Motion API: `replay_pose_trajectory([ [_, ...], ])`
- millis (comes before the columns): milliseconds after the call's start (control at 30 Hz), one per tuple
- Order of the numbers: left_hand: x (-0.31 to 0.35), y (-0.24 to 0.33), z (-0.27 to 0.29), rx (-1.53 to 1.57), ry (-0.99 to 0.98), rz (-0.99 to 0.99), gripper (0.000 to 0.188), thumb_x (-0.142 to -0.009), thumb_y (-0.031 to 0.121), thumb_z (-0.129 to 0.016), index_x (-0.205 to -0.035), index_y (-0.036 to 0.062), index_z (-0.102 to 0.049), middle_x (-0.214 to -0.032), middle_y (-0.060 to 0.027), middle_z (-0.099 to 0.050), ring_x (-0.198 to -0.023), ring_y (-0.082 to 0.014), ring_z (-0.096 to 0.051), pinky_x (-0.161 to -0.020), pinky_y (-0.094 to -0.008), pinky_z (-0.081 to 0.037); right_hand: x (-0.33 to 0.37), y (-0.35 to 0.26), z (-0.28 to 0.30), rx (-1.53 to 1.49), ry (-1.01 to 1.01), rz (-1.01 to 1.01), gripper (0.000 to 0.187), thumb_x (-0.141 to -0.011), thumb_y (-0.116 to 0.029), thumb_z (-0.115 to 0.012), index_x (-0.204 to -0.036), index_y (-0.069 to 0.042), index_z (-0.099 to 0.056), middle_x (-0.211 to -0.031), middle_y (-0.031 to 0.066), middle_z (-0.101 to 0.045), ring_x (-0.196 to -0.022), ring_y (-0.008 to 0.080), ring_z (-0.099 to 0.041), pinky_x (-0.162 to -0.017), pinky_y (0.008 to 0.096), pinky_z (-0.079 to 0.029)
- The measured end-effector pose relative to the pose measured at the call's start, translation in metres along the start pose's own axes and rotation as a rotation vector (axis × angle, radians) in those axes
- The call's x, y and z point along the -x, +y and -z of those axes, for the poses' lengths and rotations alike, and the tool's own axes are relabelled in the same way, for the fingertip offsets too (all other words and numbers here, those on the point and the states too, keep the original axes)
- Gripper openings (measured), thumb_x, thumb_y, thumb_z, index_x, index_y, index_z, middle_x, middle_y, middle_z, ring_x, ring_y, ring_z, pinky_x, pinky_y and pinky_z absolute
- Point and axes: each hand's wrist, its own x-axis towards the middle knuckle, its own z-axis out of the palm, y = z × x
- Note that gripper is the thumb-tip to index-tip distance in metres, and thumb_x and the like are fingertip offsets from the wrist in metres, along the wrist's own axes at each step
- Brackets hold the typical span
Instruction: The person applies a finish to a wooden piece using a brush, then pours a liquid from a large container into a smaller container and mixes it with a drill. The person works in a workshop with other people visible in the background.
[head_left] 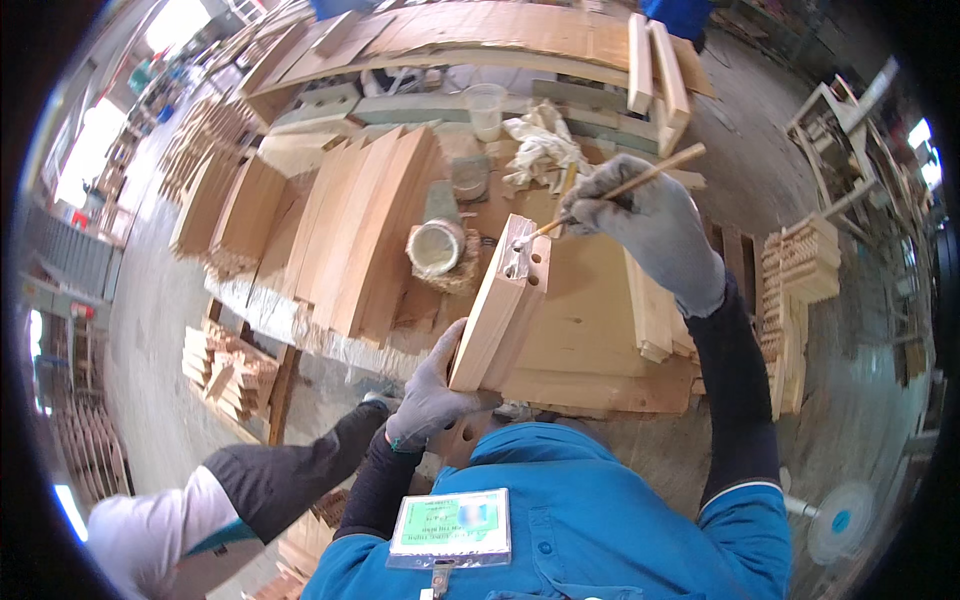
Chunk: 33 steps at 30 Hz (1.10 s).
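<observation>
The grey-gloved left hand has its grip closed around the lower end of a long, pale wooden block, tilted over the brown bench. The grey-gloved right hand pinches a thin, tan wooden stick, its tip at the block's holed, white-smeared upper end. An open, round jar of whitish paste stands to the left.
</observation>
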Motion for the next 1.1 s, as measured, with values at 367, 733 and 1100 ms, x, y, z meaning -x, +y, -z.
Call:
replay_pose_trajectory([
  [367,0.070,-0.049,0.053,0.125,0.382,0.198,0.094,-0.053,0.018,-0.080,-0.132,0.0022,-0.031,-0.116,-0.0115,-0.052,-0.104,-0.0179,-0.052,-0.089,-0.0311,-0.041,-0.037,0.154,-0.115,-0.435,0.236,-0.139,0.004,-0.080,0.000,-0.060,-0.081,-0.002,-0.057,-0.075,0.0022,-0.060,-0.069,0.0077,-0.058,-0.062,0.0195,-0.049],
  [733,0.091,-0.067,0.074,0.254,0.394,0.320,0.098,-0.051,0.006,-0.079,-0.134,0.0026,-0.028,-0.118,-0.0089,-0.051,-0.105,-0.0167,-0.051,-0.089,-0.0312,-0.042,-0.051,0.204,-0.164,0.051,0.302,-0.056,0.009,-0.078,-0.006,-0.064,-0.077,-0.002,-0.056,-0.068,-0.0010,-0.059,-0.064,0.0041,-0.051,-0.057,0.0224,-0.044],
  [1100,0.085,-0.086,0.092,0.214,0.308,0.305,0.099,-0.049,0.011,-0.080,-0.133,0.0025,-0.029,-0.117,-0.0103,-0.051,-0.104,-0.0179,-0.051,-0.089,-0.0316,-0.042,-0.035,0.209,-0.172,-0.085,0.335,-0.079,0.007,-0.080,-0.005,-0.062,-0.078,-0.001,-0.056,-0.070,0.0005,-0.059,-0.066,0.0038,-0.050,-0.058,0.0217,-0.044],
])
